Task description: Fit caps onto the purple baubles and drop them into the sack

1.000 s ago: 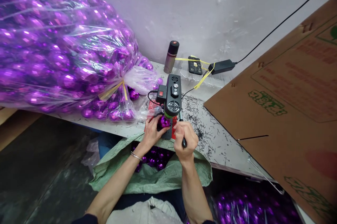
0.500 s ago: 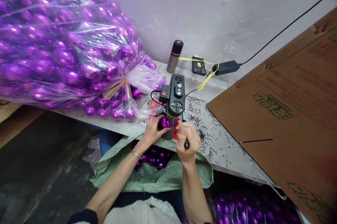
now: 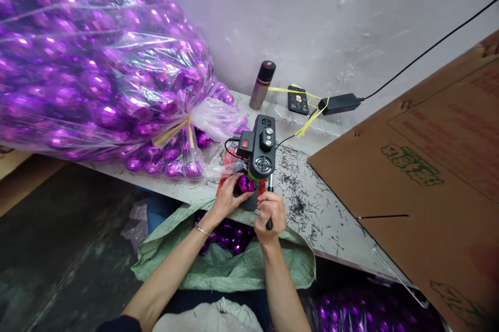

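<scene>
Under the head of a small black bench machine (image 3: 262, 147) sits a shiny purple bauble (image 3: 246, 184). My left hand (image 3: 227, 198) grips the bauble from its left side, thumb toward me and fingers behind. My right hand (image 3: 272, 215) is wrapped around the black grip of a metal lever (image 3: 270, 182) on the machine's right side. A red sheet (image 3: 223, 171) lies beneath the machine's dark base. Below my hands, a pale green woven sack (image 3: 171, 251) gapes at the table edge with several purple baubles (image 3: 230, 238) inside.
A huge clear bag of purple baubles (image 3: 93, 77) fills the left. Behind the machine stand a spray can (image 3: 262, 85), a dark phone-like slab (image 3: 298, 100) and a black power adapter (image 3: 341, 104). Small black bits (image 3: 300, 202) litter the table. A cardboard box (image 3: 421, 181) rises on the right.
My right hand has come down and slightly left with the lever, toward me. My left hand stays on the bauble under the machine. The view has shifted slightly.
</scene>
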Demonstrator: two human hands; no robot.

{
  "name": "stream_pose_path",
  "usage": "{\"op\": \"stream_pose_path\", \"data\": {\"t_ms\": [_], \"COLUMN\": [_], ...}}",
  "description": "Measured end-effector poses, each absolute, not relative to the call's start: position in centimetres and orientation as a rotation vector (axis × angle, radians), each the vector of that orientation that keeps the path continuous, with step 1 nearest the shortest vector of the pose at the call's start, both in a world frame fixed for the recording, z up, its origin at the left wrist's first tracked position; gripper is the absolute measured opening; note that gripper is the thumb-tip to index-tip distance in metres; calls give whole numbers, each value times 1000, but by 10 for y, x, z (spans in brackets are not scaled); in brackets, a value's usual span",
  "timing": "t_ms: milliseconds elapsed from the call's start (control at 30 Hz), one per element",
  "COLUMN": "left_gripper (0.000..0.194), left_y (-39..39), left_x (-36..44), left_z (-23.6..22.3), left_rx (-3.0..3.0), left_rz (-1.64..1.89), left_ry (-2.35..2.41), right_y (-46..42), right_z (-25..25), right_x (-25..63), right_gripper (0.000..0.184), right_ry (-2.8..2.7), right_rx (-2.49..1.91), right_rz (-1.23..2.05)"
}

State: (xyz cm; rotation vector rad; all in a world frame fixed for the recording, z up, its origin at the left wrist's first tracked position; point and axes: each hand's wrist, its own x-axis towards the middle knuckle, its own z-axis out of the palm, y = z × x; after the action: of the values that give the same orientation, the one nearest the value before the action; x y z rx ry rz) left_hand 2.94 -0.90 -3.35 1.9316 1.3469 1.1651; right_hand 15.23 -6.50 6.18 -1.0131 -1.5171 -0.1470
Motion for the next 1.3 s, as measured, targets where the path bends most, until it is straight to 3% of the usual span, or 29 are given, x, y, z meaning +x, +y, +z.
{"op": "stream_pose_path", "data": {"t_ms": [1300], "left_gripper": [55], "left_y": [-6], "left_x": [28], "left_z": [-34], "left_rx": [1863], "left_rz": [1158], "left_ry": [1329], "right_y": [-55], "right_z": [36], "right_x": [148], "right_gripper": [27], "right_ry": [-1510], "right_rx": [-925], "right_rz": [-246]}}
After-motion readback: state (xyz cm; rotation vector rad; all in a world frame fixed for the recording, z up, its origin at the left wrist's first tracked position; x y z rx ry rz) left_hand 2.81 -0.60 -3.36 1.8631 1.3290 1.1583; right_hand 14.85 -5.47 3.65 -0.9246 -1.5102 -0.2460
